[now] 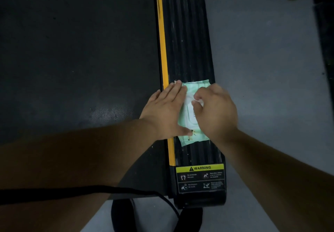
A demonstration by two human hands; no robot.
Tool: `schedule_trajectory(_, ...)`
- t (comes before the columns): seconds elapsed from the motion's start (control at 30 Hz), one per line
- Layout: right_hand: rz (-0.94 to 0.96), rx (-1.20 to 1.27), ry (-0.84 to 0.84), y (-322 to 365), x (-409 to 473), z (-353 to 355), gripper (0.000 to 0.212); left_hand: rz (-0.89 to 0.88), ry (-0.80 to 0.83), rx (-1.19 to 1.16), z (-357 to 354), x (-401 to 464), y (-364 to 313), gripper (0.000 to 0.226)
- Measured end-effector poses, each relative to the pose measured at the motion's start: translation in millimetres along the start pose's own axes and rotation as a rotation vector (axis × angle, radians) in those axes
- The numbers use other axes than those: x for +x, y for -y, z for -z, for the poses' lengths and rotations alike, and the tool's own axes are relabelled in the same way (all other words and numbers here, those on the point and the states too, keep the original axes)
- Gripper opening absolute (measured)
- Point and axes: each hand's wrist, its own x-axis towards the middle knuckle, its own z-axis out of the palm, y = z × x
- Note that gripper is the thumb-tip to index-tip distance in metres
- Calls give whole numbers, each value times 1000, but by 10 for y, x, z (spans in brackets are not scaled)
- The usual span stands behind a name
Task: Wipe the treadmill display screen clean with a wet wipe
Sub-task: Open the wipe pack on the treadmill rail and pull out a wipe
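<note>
Dim scene, head view looking down. Treadmill belt, dark and wide, fills the left half. Grey floor takes the right side. Black ribbed side rail runs top to bottom between belt and floor, with a yellow stripe along its belt-side edge. Display screen not in view.

Both bare forearms reach in from the bottom. A black strap crosses over the left forearm and loops down near the rail's end.

Yellow-and-black WARNING sticker sits on the near end of the rail.

Pale green wet wipe pack lies flat on the rail, just above the sticker, slightly tilted.

Left hand lies flat on the pack's left side, fingers pressed together and extended, thumb stretched across the pack's lower part, holding it down.

Right hand is over the pack's right side, fingers curled, thumb and forefinger pinching a bit of white wipe at the pack's opening.
</note>
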Motion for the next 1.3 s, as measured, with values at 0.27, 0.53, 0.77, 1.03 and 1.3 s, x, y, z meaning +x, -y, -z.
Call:
schedule_trajectory(0.27,128,83,78,-63,-416,104,7,4,8,-21,-2,11,16,132)
schedule_trajectory(0.53,-11,153,108,-50,-438,85,13,11,12,-4,-1,17,21,133)
schedule_trajectory(0.77,-37,212,-49,39,-414,224,7,6,-12,-50,31,23,-87,120)
schedule_trajectory(1.03,-149,331,-151,36,-439,280,15,62,-39,3,-31,80,-174,103)
schedule_trajectory(1.3,-151,424,-264,103,-445,540,17,83,-22,-4,-15,77,-195,103)
